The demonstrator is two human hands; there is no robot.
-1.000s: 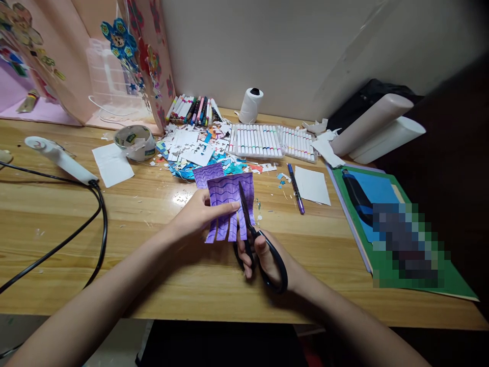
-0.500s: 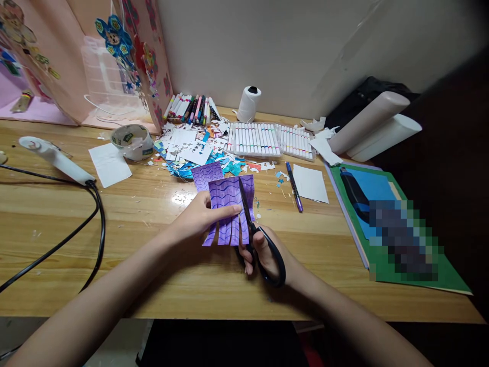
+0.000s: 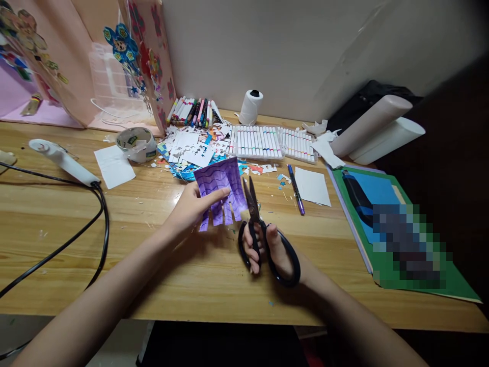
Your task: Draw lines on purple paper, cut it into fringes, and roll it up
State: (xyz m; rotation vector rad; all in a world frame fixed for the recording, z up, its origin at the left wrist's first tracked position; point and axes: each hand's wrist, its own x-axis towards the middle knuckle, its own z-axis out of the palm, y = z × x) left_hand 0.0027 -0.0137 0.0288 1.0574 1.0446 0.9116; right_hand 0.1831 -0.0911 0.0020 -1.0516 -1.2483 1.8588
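Note:
My left hand (image 3: 200, 204) grips a purple paper (image 3: 221, 178) drawn with dark wavy lines, its thumb pressed across the front. Several slits run up from the paper's lower edge, leaving loose strips. In my right hand (image 3: 277, 250) is a pair of black-handled scissors (image 3: 251, 208), fingers and thumb through the loops. Their blades point away from me, slightly parted, just right of the paper and apart from it. Both hands are above the wooden table (image 3: 175, 285).
Paper scraps (image 3: 191, 153) lie in a heap behind the paper, beside marker sets (image 3: 257, 141). A tape roll (image 3: 136, 144) and a white glue gun-like tool (image 3: 64, 162) with black cables are left. On the right are a purple pen (image 3: 296, 189), white paper (image 3: 312, 186) and a green folder (image 3: 431, 260).
The scissors have come out of the paper and moved right and slightly down, blades parting. My left hand has tilted and raised the paper a little to the left.

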